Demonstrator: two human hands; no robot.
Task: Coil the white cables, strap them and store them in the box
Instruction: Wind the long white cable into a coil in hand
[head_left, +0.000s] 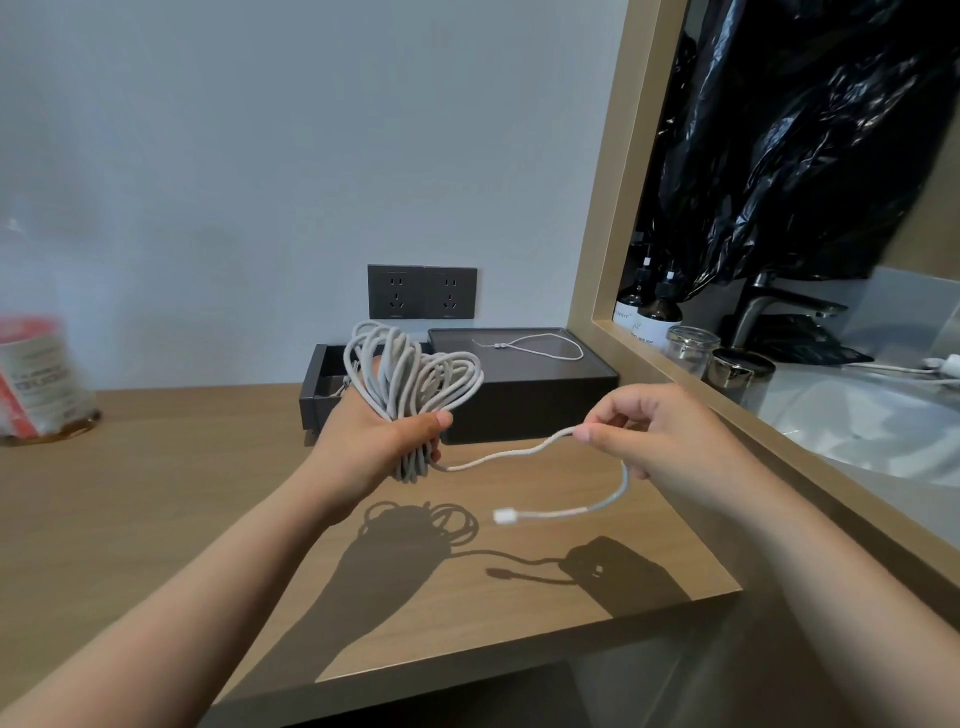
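No words can be read for sure. The brown bottles (649, 312) past the right hand have labels too small to read. The red packet (39, 374) far left is blurry.

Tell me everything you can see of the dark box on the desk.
The dark box is matte charcoal and rectangular, standing on the wooden desk against the wall below the sockets. Its drawer is pulled out to the left. A small white cord lies in its recessed top. Neither hand touches it.
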